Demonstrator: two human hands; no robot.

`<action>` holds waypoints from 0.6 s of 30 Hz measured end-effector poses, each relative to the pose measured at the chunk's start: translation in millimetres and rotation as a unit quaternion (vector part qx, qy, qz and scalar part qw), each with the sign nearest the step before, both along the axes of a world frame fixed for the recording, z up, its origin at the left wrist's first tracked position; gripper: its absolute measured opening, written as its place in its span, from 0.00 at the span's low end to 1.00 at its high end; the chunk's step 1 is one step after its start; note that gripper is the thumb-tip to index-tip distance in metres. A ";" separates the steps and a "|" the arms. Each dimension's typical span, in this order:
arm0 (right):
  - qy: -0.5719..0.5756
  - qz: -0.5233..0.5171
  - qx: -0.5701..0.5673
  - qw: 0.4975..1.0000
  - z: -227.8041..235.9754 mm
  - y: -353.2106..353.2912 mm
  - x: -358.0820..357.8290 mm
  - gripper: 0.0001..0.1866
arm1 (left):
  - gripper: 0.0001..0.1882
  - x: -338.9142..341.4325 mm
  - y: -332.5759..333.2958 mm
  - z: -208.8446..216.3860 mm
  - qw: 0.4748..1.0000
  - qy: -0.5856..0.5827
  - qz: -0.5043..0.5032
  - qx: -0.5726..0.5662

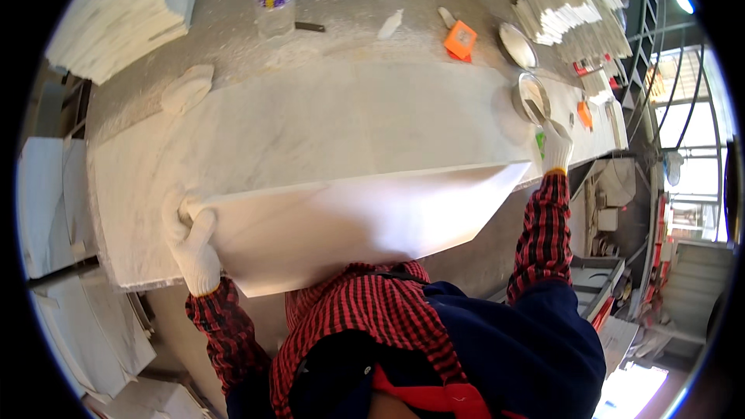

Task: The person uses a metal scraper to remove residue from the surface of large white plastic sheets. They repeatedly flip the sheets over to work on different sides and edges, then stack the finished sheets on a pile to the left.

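Observation:
A pale, glossy marble slab (341,221) stands tilted in front of my body, its long upper edge by the table. My left hand (192,240), in a white knit glove, is closed around the slab's left corner. At the table's right side my right hand (557,146), gloved the same way, grips a putty knife (534,111). Its blade dips into a round metal bowl (521,98) holding a whitish paste. Fingers and handle are partly hidden there. A small green piece (541,142) shows beside the right hand.
Behind the slab lies a flat stone surface (334,116). A bottle (275,0), an orange block (460,39), a second bowl (518,46) and a crumpled white cloth (187,90) sit on the table. Stone stacks rise at the far left (128,15) and far right (563,4).

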State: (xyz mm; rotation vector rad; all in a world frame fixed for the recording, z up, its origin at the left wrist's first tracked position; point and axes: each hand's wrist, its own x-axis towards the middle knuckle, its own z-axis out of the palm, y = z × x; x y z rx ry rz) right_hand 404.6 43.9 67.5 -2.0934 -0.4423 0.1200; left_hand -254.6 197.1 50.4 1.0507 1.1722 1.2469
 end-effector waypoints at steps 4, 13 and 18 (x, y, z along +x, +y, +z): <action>-0.106 -0.014 -0.052 0.993 -23.3 3.2 46.7 0.16 | 0.35 -2.4 2.9 -0.7 0.999 0.025 -0.020 0.015; -0.271 0.059 -0.429 0.860 -71.1 19.6 131.6 0.19 | 0.35 -4.1 0.1 2.0 0.998 0.064 0.000 0.013; 0.013 0.025 -0.269 0.963 -65.5 21.4 113.5 0.09 | 0.35 -6.7 -2.6 -1.1 0.997 0.067 -0.006 0.028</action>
